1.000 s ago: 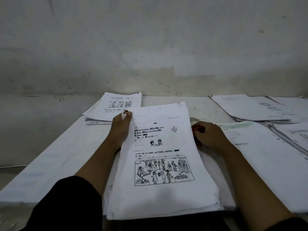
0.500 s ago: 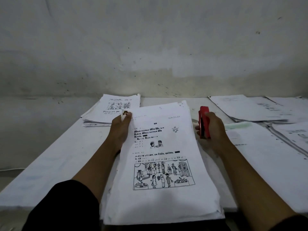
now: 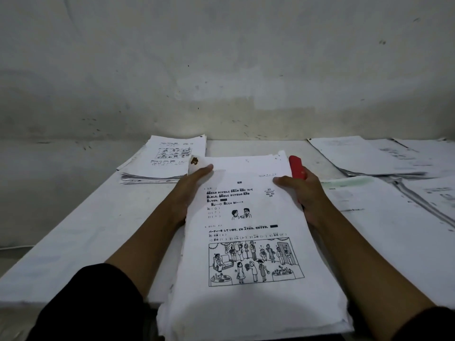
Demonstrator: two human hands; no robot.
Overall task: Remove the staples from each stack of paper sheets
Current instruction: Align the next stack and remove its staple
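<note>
Moved: right hand (image 3: 307, 190) is now at the right edge of the big stack of paper (image 3: 246, 242), closer than half a second ago, with the red staple tool (image 3: 296, 167) in it.
Stack place: big stack lies in the middle, near the person, hanging over the near edge of the table (image 3: 81, 217).
Left hand (image 3: 189, 190): it holds the far left side of the stack. Thumb lies on top, the other fingers are hidden under the paper. One fingertip has a white wrap with a brown spot.
Right hand fingers: curled round the red tool. Thumb lies flat on the top sheet.
Staple: I cannot see one on the top sheet; it is too small to tell.
Done: I cannot tell. One pile (image 3: 167, 158) sits far left, and more papers (image 3: 369, 158) lie spread out on the right.
Left to do: I think this stack is not yet worked on, since the tool is only beside it.
</note>
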